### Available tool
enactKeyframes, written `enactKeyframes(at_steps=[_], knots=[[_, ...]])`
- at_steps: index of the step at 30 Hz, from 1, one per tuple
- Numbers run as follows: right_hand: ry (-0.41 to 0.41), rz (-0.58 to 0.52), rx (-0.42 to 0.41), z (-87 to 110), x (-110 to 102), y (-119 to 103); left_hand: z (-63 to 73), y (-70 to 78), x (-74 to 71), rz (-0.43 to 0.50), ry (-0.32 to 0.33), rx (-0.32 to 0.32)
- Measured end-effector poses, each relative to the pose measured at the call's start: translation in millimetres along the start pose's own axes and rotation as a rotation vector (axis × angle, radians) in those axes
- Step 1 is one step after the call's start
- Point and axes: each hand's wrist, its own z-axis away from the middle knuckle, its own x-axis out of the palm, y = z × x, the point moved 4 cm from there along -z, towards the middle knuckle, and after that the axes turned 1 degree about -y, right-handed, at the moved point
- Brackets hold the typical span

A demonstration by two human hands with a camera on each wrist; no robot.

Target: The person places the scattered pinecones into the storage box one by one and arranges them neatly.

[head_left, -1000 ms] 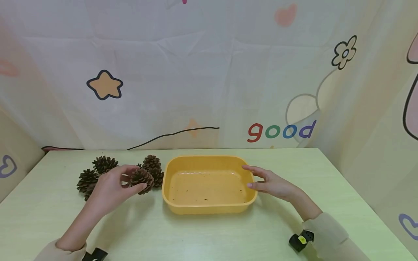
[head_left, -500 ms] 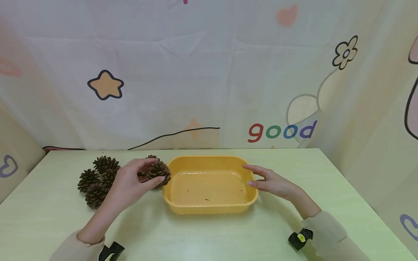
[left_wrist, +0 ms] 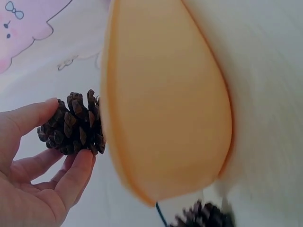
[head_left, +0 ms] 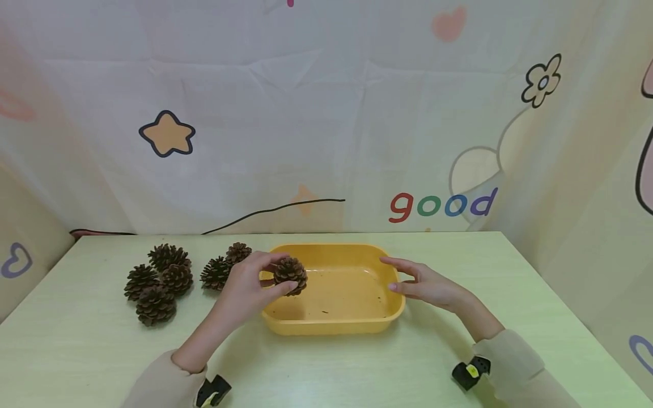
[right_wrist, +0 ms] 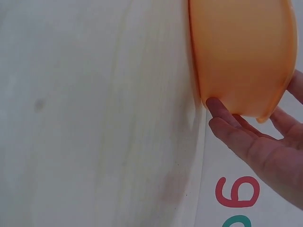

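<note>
My left hand (head_left: pixel 250 286) pinches a brown pine cone (head_left: pixel 291 276) between thumb and fingertips, over the left part of a yellow plastic basin (head_left: pixel 326 327). From the left wrist view, the held pine cone (left_wrist: pixel 75 125) is beside the basin's rim, its scales spread. My right hand (head_left: pixel 428 288) holds the basin's right end. In the right wrist view, fingers (right_wrist: pixel 236 137) lie along the outer wall, and the thumb is partly hidden behind the rim. Only small dark specks show on the basin's floor.
Several pine cones (head_left: pixel 155 306) lie clustered at the table's left. More pine cones (head_left: pixel 215 273) stand between that cluster and the basin, partly behind the left hand. The pale table (head_left: pixel 357 374) ends at a printed cloth backdrop (head_left: pixel 306 141).
My left hand has carried the pine cone rightward, from beside the other cones to over the basin's left part. The right hand has stayed at the basin's right end.
</note>
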Motion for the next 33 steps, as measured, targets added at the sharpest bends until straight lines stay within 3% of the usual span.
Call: enactKeyframes(at_steps=[12,22,33], knots=[[-0.002,0.003,-0.01,-0.2,-0.4,0.2,-10.3,8.7,42.0,0.082,-0.071,0.003],[0.009,0.032,-0.003,-0.7,-1.0,-0.2,-16.3,12.2,70.0,0.025,-0.154,0.104],[0.015,0.06,0.013,0.2,-0.2,-3.3,-24.3,22.4,97.2,-0.005,-0.263,0.111]])
